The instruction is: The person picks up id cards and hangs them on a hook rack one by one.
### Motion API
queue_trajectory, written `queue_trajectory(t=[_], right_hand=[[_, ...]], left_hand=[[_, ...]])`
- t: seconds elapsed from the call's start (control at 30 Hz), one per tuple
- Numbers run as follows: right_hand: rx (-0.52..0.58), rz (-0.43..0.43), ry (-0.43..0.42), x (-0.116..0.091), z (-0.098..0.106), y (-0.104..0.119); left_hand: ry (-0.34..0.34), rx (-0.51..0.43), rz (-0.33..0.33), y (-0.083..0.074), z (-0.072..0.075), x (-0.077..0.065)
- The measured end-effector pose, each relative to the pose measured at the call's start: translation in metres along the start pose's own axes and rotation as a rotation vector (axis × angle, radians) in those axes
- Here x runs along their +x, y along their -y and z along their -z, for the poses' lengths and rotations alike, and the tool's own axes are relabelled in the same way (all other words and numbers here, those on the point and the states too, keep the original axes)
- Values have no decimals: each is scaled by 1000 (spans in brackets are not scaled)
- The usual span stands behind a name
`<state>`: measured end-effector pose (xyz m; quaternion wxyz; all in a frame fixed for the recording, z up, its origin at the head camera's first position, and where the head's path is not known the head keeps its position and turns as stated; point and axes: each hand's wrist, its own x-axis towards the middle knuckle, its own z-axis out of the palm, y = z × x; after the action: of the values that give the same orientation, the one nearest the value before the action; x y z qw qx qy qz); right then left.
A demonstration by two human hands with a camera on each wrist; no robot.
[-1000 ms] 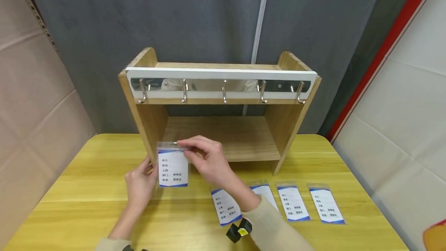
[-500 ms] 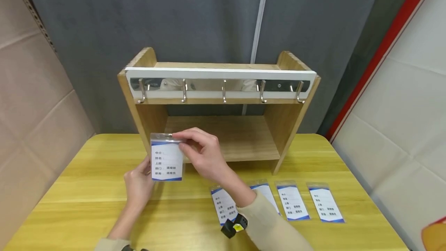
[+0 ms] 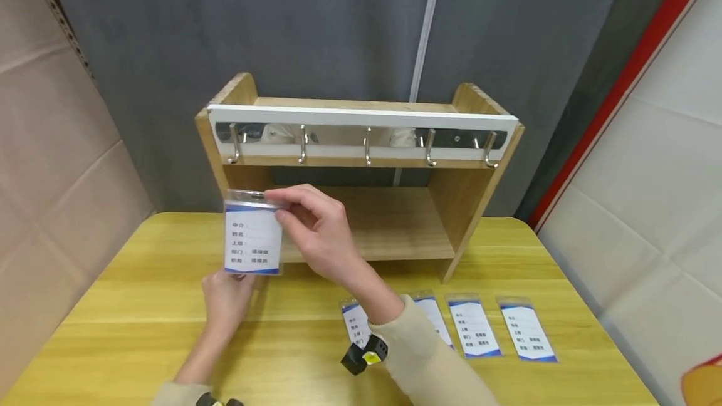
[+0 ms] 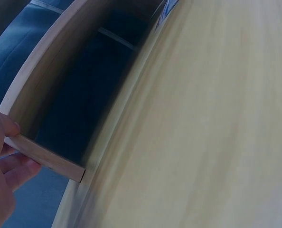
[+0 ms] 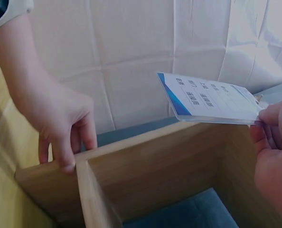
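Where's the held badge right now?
Head view, left of centre: the badge is pinched at its top right by the right hand, overlapping the shelf's left side panel in the picture, just above the left hand.

"what hung at the back?"
"a dark grey curtain (image 3: 338, 24); a pale strip (image 3: 427, 27) slanted down it."
"and the sides?"
"creased pale cloth (image 3: 56, 161) covered the left; a white sheet (image 3: 660, 174) edged by a red band (image 3: 635, 61) hung right."
"furniture?"
"a yellow wood-grain table (image 3: 124, 306) stood there, its far corners rounded."
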<state>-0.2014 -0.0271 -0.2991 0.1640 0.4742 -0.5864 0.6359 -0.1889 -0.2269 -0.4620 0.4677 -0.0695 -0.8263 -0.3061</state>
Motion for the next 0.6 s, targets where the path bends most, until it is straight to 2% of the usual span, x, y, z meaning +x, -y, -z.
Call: queue_trajectory(t=[0.3, 0.6], right_hand=[[32, 16, -45, 15, -15, 8], [25, 11, -68, 32, -22, 10]], left_hand=[[-2, -40, 31, 0, -2, 3], [3, -133, 88, -1, -3, 1]])
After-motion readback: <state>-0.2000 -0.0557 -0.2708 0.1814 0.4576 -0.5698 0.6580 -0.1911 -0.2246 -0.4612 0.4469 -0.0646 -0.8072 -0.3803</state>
